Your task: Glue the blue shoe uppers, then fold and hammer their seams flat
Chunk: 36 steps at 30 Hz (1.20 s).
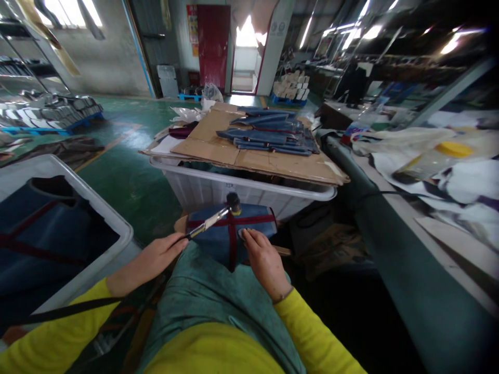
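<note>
A hammer [210,220] with a dark head and a pale-wrapped handle is gripped near its end by my left hand [166,254]. Its head hovers over or rests on a blue denim piece [206,244] crossed by dark red strips; contact is unclear. The denim lies at my knees, over my green apron [218,291]. My right hand [265,257] is closed at the right part of the denim, thumb and fingers pinched around a small pale thing [240,235] that is too small to name. A wooden piece [283,251] juts out beside that hand.
Ahead stands a white bin [234,182] topped by cardboard [210,145] with stacked denim pieces [268,132]. Left, another white bin [125,234] holds a denim piece with red strips [42,228]. A cluttered workbench [382,218] runs along my right, with a yellow-capped bottle [432,158].
</note>
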Tool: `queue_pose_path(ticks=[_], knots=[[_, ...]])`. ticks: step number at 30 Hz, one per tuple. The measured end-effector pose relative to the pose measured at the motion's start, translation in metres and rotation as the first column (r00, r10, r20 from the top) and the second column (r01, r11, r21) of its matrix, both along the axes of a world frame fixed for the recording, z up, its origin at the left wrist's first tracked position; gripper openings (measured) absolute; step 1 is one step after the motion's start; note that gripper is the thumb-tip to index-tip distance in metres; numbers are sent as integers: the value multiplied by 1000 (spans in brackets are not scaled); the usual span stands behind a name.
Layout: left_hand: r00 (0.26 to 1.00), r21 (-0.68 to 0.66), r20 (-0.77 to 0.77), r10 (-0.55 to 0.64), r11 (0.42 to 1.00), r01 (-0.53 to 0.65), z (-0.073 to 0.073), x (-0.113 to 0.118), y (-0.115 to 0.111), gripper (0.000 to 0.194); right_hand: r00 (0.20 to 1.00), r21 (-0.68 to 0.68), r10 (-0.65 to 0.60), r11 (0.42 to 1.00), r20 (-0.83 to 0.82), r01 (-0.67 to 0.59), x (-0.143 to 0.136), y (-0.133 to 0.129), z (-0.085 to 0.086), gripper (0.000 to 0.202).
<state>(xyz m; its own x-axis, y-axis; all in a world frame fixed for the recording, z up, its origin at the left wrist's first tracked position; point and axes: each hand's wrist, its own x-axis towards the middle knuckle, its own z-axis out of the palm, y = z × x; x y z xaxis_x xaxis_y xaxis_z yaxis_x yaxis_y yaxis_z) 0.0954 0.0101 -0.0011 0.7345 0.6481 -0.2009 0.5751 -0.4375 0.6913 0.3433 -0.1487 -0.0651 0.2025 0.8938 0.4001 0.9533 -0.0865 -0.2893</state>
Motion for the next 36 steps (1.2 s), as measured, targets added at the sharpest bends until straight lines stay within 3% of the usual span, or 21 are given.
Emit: queue_pose_path(ticks=[3, 7, 12, 15, 18, 21, 28, 36], knots=[[998, 12, -50, -37, 999, 37, -4, 4, 1, 41, 1000, 2, -10, 1000, -2, 10, -1, -5, -1, 38], [999, 79, 20, 28, 996, -30, 4, 3, 2, 45, 1000, 6, -19, 1000, 5, 19, -2, -11, -7, 39], [994, 65, -86, -75, 995, 80, 2, -3, -6, 39, 1000, 20, -22, 1000, -10, 22, -3, -11, -10, 38], [996, 59, -66, -57, 996, 61, -2, 1, -9, 38, 999, 24, -33, 999, -10, 33, -3, -11, -9, 39], [998, 75, -31, -45, 996, 48, -6, 9, -5, 38, 999, 26, -35, 999, -16, 36, -2, -11, -8, 39], [989, 66, -95, -116, 990, 123, -9, 21, 1, 39, 999, 22, -27, 999, -22, 28, -2, -11, -8, 38], [983, 131, -43, -177, 975, 181, -3, 50, 0, 37, 998, 70, -25, 997, -56, 29, 0, -10, -11, 39], [975, 153, -63, -213, 963, 220, -10, 72, 3, 39, 998, 58, -20, 998, -64, 24, 1, -10, -11, 38]])
